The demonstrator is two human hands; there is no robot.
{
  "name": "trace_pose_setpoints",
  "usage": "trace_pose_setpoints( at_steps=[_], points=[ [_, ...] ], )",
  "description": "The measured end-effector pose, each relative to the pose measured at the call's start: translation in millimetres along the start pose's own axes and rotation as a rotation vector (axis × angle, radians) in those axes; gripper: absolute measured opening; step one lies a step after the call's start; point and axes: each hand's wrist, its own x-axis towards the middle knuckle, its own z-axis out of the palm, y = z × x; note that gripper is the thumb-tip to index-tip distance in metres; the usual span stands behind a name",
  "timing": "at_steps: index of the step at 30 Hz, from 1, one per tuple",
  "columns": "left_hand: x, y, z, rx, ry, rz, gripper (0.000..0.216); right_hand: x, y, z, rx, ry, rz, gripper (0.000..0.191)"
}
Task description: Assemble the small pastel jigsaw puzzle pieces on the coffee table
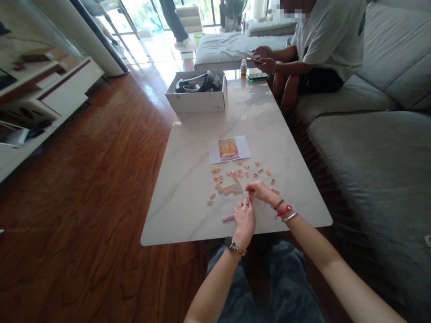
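My left hand and my right hand meet over the near part of a white marble table, fingers pinched together around small puzzle pieces. Just left of them lies a joined patch of puzzle. Several loose orange and pink pieces are scattered beyond it. A printed reference picture of a yellow figure lies farther up the table. A short purple strip of pieces rests beside my left hand.
A white cardboard box holding a dark headset stands at the far end, with a small bottle and a phone beyond. Another person sits on the grey sofa at right, hands on a phone. Wooden floor lies left.
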Motion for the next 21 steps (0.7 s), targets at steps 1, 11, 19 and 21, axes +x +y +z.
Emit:
trace_pose_setpoints(
  at_steps=[1, 11, 19, 21],
  points=[
    [-0.1, -0.5, 0.8, -0.001, 0.005, 0.003, 0.05, 0.8, -0.1, -1.5, -0.017, -0.02, -0.017, 0.024],
    [1.8, 3.7, -3.1, -0.008, 0.003, -0.012, 0.046, 0.2, -2.6, -2.9, -0.06, 0.0, -0.007, 0.023],
    [0.9, 3.9, -4.0, 0.001, 0.005, -0.006, 0.047, 3.6, -0.3, -0.6, -0.114, -0.055, -0.064, 0.022],
    [0.7, 4.3, -3.4, 0.001, 0.007, -0.009, 0.048, 4.2, -0.5, -0.8, -0.126, -0.053, -0.07, 0.021]
  ],
)
